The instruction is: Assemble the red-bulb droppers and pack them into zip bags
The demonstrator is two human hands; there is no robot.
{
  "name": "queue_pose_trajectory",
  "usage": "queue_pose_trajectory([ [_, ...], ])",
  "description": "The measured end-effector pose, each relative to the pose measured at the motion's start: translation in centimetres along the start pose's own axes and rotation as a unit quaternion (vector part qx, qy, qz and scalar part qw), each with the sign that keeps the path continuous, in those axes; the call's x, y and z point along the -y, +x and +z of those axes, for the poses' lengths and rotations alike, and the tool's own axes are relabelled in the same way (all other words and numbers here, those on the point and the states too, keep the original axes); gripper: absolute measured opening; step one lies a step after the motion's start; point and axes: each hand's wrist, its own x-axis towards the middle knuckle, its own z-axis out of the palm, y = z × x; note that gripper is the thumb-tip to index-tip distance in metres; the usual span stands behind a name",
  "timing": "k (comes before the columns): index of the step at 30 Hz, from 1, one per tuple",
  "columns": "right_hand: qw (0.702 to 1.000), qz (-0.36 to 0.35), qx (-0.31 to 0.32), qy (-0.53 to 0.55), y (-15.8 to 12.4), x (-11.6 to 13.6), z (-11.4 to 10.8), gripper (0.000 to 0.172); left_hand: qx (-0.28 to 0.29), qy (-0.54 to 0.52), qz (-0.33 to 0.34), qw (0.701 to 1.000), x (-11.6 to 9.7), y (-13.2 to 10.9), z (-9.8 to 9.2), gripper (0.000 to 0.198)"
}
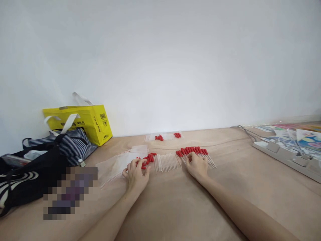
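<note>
My left hand (135, 175) rests on the tan table with its fingers curled round small red rubber caps (148, 158) that lie loose in a pile. To its right lies a row of clear plastic dropper tubes (166, 162) without caps. My right hand (197, 165) lies flat, fingers spread, on a row of droppers with red caps fitted (193, 151). Clear plastic bags (117, 164) lie just left of my left hand.
Two small bags holding red caps (165, 136) lie near the wall. A yellow bag (87, 121), a striped bag (71, 144) and a black bag (27, 177) stand at the left. A white power strip (288, 157) and printed sheets (306, 137) occupy the right.
</note>
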Motion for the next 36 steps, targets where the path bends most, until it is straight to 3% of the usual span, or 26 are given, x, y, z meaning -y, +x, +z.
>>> queue_pose_trajectory([
  [4, 0.999, -0.007, 0.013, -0.03, 0.1, -0.2, 0.5, 0.016, 0.004, 0.04, 0.013, 0.999, 0.6, 0.2, 0.0, 0.013],
  [12, 0.998, -0.054, -0.017, -0.027, -0.1, 0.2, 0.3, 0.02, 0.002, 0.068, 0.063, 0.996, 0.3, 0.5, 0.5, 0.014],
  [16, 0.997, -0.073, 0.001, -0.036, 0.0, 1.6, 0.2, 0.023, 0.017, 0.09, 0.062, 0.994, -0.2, 2.3, 0.7, 0.022],
  [22, 0.993, -0.044, 0.06, -0.097, 0.5, 3.2, 0.4, 0.026, 0.059, 0.096, 0.055, 0.992, -0.8, 5.2, 2.4, 0.023],
  [29, 0.986, -0.051, 0.095, -0.126, 1.1, 3.9, 1.2, 0.024, 0.084, 0.086, 0.056, 0.991, -1.3, 5.7, 3.2, 0.021],
  [36, 0.987, -0.065, 0.081, -0.126, 0.6, 4.3, 0.7, 0.024, 0.102, 0.031, 0.062, 0.992, -1.6, 5.8, 3.0, 0.017],
])
